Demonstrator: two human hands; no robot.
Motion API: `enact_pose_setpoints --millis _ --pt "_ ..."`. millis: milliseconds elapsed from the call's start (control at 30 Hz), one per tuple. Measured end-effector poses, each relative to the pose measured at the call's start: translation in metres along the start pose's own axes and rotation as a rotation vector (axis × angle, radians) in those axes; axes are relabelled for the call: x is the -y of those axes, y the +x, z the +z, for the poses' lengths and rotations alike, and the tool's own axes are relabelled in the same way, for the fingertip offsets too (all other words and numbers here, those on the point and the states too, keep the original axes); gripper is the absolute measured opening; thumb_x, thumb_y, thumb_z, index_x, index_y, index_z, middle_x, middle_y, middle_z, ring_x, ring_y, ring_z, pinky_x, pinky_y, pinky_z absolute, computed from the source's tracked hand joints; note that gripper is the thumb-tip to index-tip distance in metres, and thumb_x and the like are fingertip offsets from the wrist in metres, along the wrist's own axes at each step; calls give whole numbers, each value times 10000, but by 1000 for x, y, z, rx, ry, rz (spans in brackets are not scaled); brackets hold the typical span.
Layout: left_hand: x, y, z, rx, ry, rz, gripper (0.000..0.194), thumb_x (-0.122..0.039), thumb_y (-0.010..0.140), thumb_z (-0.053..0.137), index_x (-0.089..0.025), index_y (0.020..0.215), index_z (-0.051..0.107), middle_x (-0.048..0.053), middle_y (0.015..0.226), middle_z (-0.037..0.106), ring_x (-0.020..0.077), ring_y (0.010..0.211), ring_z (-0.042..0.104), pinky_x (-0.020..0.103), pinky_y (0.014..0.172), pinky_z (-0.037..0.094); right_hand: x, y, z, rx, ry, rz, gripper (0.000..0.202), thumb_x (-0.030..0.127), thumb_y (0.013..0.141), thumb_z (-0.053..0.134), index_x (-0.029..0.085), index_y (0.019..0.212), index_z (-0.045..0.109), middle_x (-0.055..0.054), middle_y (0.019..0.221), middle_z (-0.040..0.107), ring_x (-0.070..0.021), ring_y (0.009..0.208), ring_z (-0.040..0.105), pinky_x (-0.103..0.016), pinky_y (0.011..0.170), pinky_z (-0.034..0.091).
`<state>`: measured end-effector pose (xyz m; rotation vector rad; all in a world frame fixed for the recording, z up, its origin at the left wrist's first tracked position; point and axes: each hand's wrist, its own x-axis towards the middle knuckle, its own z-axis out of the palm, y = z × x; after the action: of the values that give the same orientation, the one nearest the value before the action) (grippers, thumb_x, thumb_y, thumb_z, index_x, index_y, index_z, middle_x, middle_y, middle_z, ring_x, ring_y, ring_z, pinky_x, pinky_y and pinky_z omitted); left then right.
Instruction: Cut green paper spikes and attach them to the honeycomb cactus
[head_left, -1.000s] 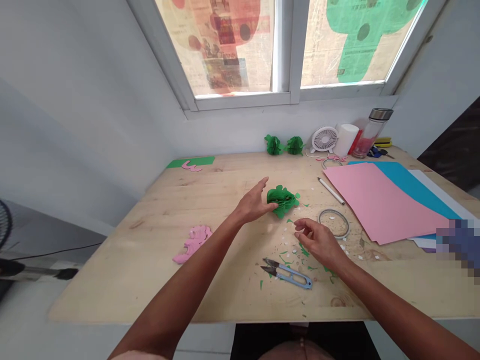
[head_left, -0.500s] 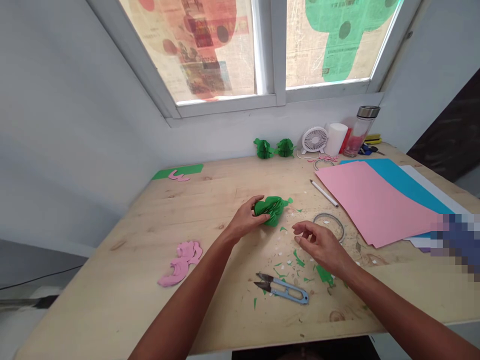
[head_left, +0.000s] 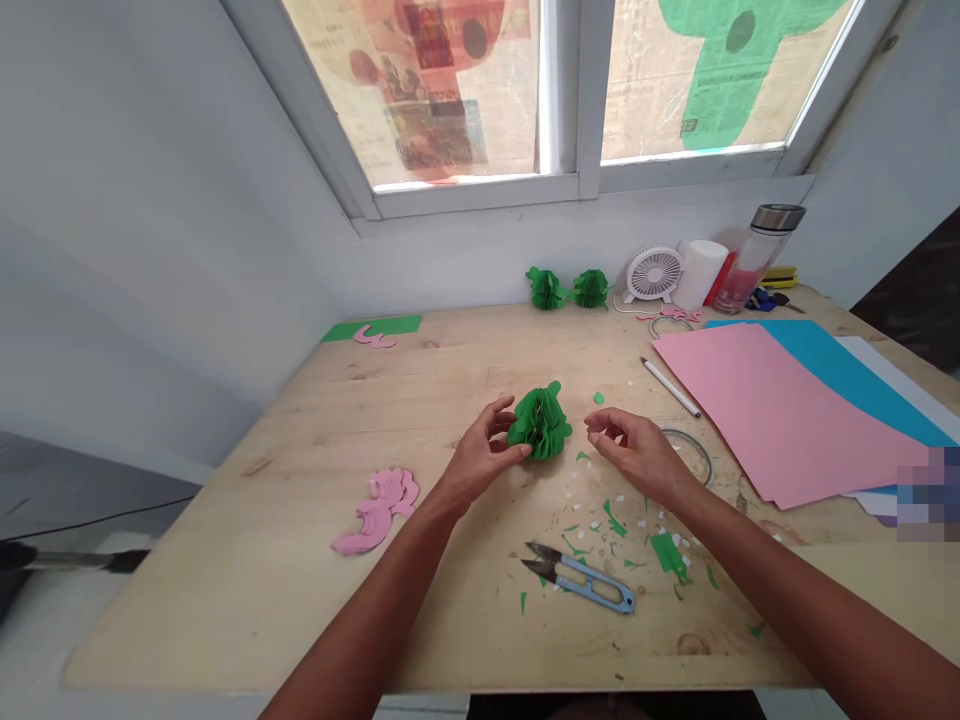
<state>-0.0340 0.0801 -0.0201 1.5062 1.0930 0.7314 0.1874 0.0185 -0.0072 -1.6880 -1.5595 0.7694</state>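
A green folded paper figure [head_left: 540, 425] with many fanned layers stands on the wooden table. My left hand [head_left: 484, 450] curls around its left side, thumb and fingers touching its edge. To its right, a short gap away, is my right hand [head_left: 626, 448], its thumb and fingertips drawn together; whether anything small is between them is hidden. Blue-handled snips [head_left: 581, 578] lie below the hands. Green scraps [head_left: 669, 555] and small white bits are scattered near them. Pink cut paper pieces [head_left: 379, 510] lie left of my left forearm.
Pink sheets [head_left: 757, 410] and blue paper [head_left: 817, 355] lie at right, beside a white pen [head_left: 670, 387] and a metal ring [head_left: 697, 455]. Along the wall stand two green paper figures [head_left: 546, 290], a small fan [head_left: 653, 275] and a glass bottle [head_left: 757, 260].
The green figure has turned and now stands more upright, its layers fanned out. My left hand's grip on it has loosened. The camera view has shifted slightly.
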Motion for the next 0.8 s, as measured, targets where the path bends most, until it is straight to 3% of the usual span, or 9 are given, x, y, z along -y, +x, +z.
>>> enact_pose_setpoints --millis 133,267,467,700,800 --pt "4 -7 -3 10 14 36 711 -283 695 699 -226 1331 388 120 1190 541 243 1121 546 401 919 478 8 7 4 -3 -38 -29 207 271 797 520 185 933 651 -56 867 711 -183 714 619 -309 652 470" --pt "6 -14 -4 -9 79 76 677 -268 710 675 -224 1324 395 110 1181 554 234 1090 561 401 932 457 14 8 15 4 -77 -98 227 262 812 519 202 1003 626 -66 992 695 -190 750 627 -329 669 487" --pt "12 -20 -3 -48 172 164 622 -225 716 652 -232 1293 420 79 1142 585 215 1095 555 370 934 441 15 6 35 -117 -240 -269 274 248 799 537 186 1058 602 -108 1055 665 -268 961 588 -484 918 418" --pt "13 -30 -7 -27 214 200 645 -224 724 648 -235 1315 389 96 1234 562 223 1149 535 368 931 449 20 2 41 -100 -224 -248 251 218 779 542 184 1019 609 -100 999 670 -269 941 586 -437 832 460" --pt "11 -38 -6 -93 234 209 574 -255 736 643 -232 1265 422 96 1251 556 229 1174 524 376 930 455 21 -1 43 -101 -211 -259 255 211 770 547 190 1016 609 -93 992 673 -264 929 587 -434 829 458"
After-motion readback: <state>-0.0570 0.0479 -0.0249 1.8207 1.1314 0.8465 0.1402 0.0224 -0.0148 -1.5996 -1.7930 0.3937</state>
